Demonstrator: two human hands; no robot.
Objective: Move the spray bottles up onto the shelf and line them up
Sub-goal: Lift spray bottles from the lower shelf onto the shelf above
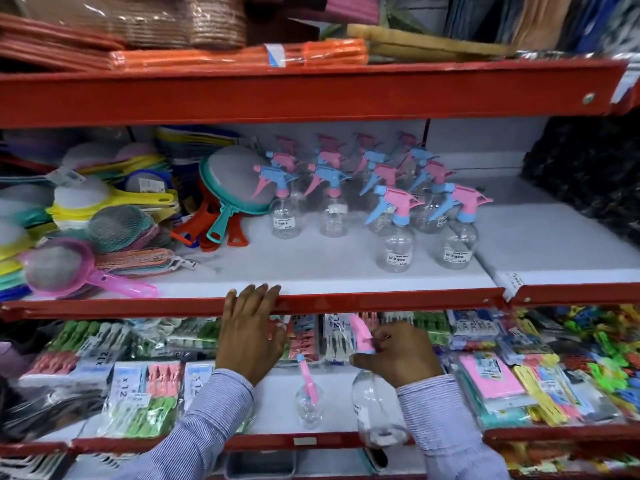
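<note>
Most spray bottles (394,233) stand above the fingers; right hand (398,353) grips one, another (308,400) seemingly waits beside, left hand (251,336) rests open-fingered.

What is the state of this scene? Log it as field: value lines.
left hand: fingers hooked over red shelf edge, holding nothing
right hand: gripping held bottle at its neck, on the lower shelf
loose bottle: on the lower shelf, between the hands
shelved bottles: upright in rows on the middle shelf
strainers: piled left of the rows
front of shelf: bare ahead of the left rows
</note>
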